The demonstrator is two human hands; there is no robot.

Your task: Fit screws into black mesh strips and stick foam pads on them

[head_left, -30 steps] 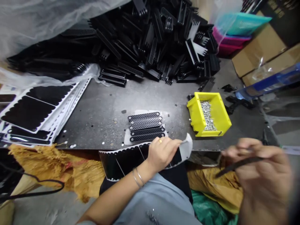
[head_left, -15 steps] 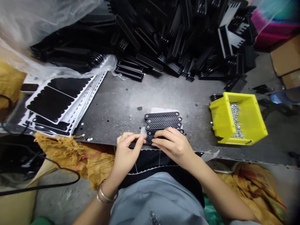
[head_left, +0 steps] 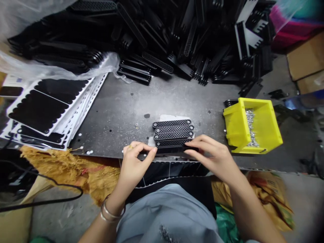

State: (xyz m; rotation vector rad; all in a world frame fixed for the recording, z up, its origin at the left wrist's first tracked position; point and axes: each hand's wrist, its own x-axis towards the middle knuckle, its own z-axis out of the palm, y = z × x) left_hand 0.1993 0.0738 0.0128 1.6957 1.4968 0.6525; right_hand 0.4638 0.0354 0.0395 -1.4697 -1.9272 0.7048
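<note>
Both my hands sit at the table's front edge, on the lowest of several black perforated plastic strips (head_left: 173, 133). My left hand (head_left: 135, 165) pinches that strip's left end, and my right hand (head_left: 212, 155) holds its right end. The lowest strip (head_left: 172, 149) is partly hidden by my fingers. The other strips lie side by side above it on a white paper scrap (head_left: 172, 117). Below my hands, a sheet of black scalloped pads (head_left: 162, 172) rests on my lap.
A heap of black plastic parts (head_left: 177, 33) rises behind the grey metal table (head_left: 113, 118). Stacked black pad sheets (head_left: 37, 111) lie at left. A yellow bin (head_left: 250, 126) of small silver screws stands at right. Cardboard boxes (head_left: 306, 57) stand beyond it.
My left hand has left the pad sheet on my lap, and my right hand has come in from the right. Both now hold the lowest strip, with my hands further apart than half a second ago.
</note>
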